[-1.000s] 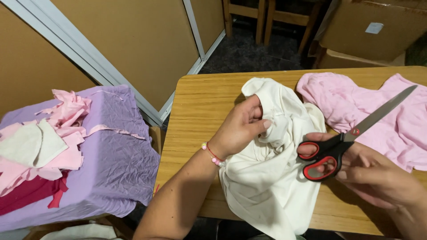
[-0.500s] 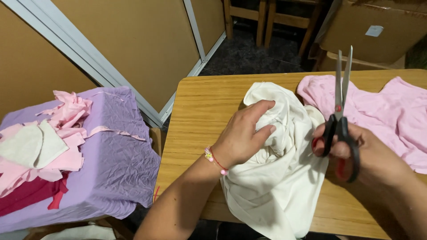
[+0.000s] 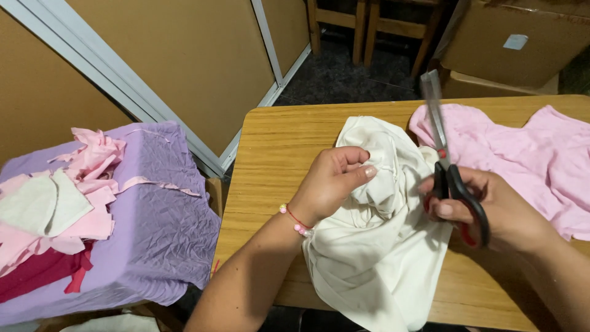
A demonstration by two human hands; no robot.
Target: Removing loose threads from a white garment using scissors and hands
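One head-worn camera looks steeply down and forward over the near edge of the wooden table (image 3: 276, 147), close enough that both forearms fill the lower frame; left of the table shows a purple-covered surface (image 3: 153, 233), beyond the table a dark floor (image 3: 332, 77)

Right of surface: pink garment (image 3: 528, 154)
Left: lilac-draped stand (image 3: 153, 233), pink scraps (image 3: 92, 166)
Behind: cardboard boxes (image 3: 522, 49)
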